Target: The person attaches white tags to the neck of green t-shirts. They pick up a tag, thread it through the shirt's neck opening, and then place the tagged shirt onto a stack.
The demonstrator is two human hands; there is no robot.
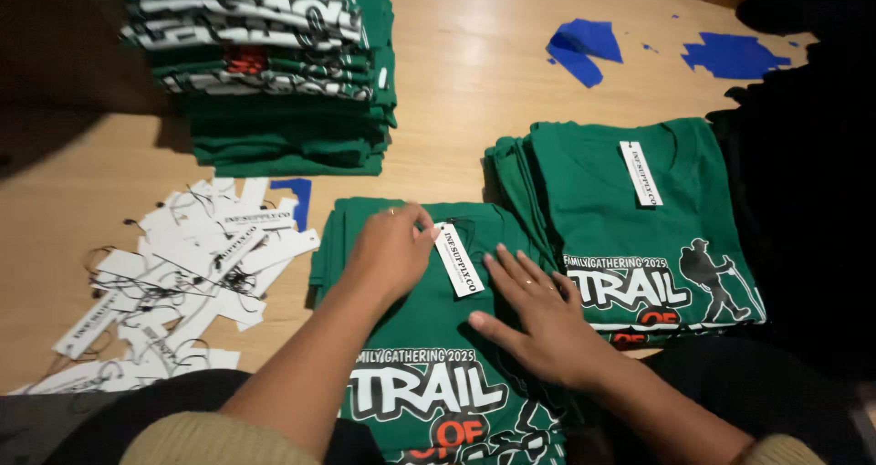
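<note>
A folded green printed t-shirt (429,337) lies on the wooden table right in front of me. A white paper hang tag (458,261) rests near its collar. My left hand (391,250) pinches the tag's top end at the collar. My right hand (538,314) lies flat with fingers spread on the shirt, just right of the tag. A second pile of folded green shirts (630,228) lies to the right, with its own white tag (641,173) on top.
A tall stack of folded green shirts (274,73) stands at the back left. Several loose white tags with strings (182,273) are scattered at the left. Blue tape scraps (584,50) stick to the table (456,82) at the back right. Dark cloth (803,200) borders the right edge.
</note>
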